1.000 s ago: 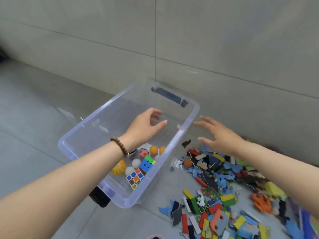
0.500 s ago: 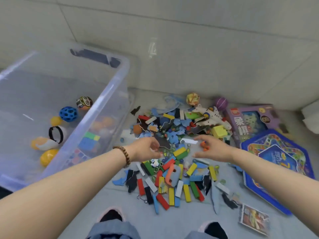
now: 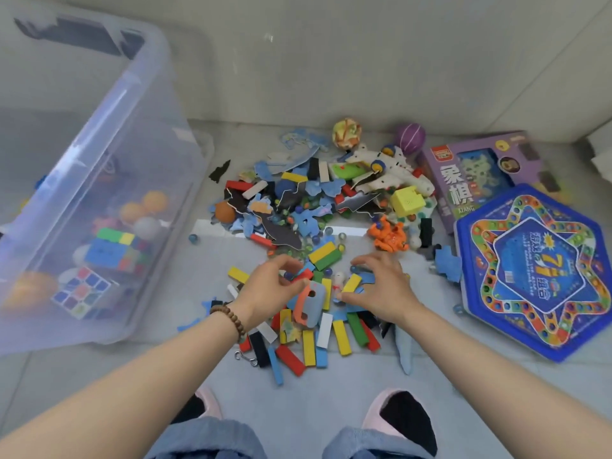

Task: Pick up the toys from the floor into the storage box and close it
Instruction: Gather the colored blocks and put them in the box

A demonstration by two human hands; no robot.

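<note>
Grip cannot be told: left hand (image 3: 270,288) and right hand (image 3: 381,289) are curled over coloured blocks (image 3: 309,346) right of the storage box (image 3: 139,154). Loosely scooped blocks may be spilled.

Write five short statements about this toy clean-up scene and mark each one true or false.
1. The storage box stands left of the toy pile. True.
2. Both hands are inside the storage box. False: the left hand and right hand are down among the coloured blocks on the floor.
3. The blue game board lies inside the box. False: it lies on the floor, right of the pile.
4. Cube puzzles lie in the box. True.
5. The purple ball sits near the wall. True.
</note>
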